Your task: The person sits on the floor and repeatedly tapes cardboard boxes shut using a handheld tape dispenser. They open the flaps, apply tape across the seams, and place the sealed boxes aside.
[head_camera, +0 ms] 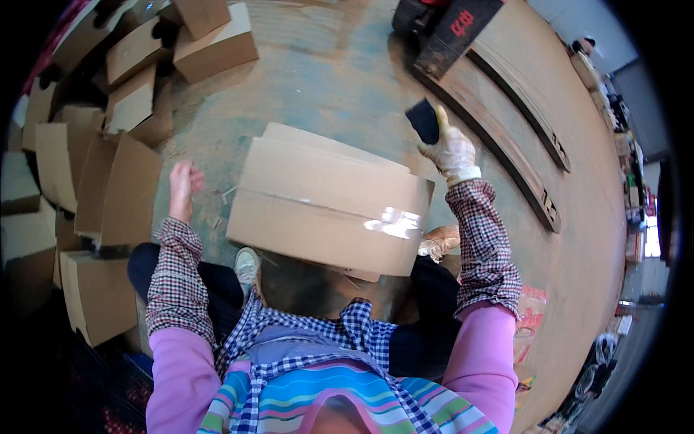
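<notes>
A cardboard box point(325, 206) lies on the floor between my feet, with clear shiny tape near its right end and a seam along its upper face. Beneath its far edge, another cardboard layer sticks out. My right hand point(452, 149), in a whitish glove, is raised beyond the box's right corner and grips a flat dark object point(424, 120), whose kind I cannot tell. Left of the box, my left hand point(185, 182) is bare, slightly blurred and touches nothing visible; how far its fingers are curled is unclear.
Several open cardboard boxes point(130, 190) are piled along the left side. A pallet jack point(450, 40) stands at the upper right, its long forks point(504, 157) reaching along the floor. Red-printed plastic point(531, 317) lies by my right elbow. Assorted goods line the far right edge.
</notes>
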### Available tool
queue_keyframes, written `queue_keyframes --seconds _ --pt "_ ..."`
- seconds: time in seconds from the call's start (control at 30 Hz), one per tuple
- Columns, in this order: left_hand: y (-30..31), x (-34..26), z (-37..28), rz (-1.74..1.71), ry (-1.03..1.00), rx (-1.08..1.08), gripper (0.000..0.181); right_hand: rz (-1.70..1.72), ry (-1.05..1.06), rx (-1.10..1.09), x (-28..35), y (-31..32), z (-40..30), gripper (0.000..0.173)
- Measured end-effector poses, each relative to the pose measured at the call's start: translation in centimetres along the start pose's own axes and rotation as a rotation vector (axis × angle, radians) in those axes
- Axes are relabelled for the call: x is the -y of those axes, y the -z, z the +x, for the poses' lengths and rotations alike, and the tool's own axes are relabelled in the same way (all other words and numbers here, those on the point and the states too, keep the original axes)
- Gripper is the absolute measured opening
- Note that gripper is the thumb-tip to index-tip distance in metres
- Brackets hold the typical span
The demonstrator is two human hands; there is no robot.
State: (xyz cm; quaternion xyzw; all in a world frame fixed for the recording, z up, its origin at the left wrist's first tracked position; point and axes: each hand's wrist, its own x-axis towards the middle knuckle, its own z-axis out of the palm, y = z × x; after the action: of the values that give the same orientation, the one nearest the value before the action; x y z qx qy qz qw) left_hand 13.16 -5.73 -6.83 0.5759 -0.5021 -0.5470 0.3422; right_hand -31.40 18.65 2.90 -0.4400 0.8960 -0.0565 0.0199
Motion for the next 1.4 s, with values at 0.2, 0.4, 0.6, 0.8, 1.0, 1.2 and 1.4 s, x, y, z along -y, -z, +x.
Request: queue_keyframes --seconds 0.2,0.4,0.6,0.8,1.0,1.2,1.4 --pt "-3.1 -4.8 -14.2 0.061 0.540 0.530 0.063 -0.043 0.213 0.141 6.1 0.5 1.3 0.083" --pt "-10.0 -1.7 -14.3 -0.060 0.209 0.479 0.076 0.438 -0.021 0.221 6.0 2.0 -7.2 0.092" --pt "-13.1 -2.5 -6.2 0.075 -0.181 0.789 0.072 1.035 0.094 0.216 4.9 0.9 -17.3 0.094" --pt "-15.4 -4.8 -10.2 0.579 -0.808 0.400 0.038 0.937 0.314 0.129 5.0 2.9 -18.5 0.092" --pt "-15.5 -8.8 -16.6 -0.236 -0.093 1.116 0.025 0.960 0.336 0.154 7.2 4.5 -18.3 0.090" --pt "-14.3 -7.1 -13.5 -0.157 -0.398 0.736 0.019 0.814 0.395 0.280 8.5 7.1 -17.5 0.067" --pt "-6.6 -3.3 -0.7 -0.042 -0.158 0.586 0.018 0.757 0.319 0.473 1.7 6.8 -18.7 0.070"
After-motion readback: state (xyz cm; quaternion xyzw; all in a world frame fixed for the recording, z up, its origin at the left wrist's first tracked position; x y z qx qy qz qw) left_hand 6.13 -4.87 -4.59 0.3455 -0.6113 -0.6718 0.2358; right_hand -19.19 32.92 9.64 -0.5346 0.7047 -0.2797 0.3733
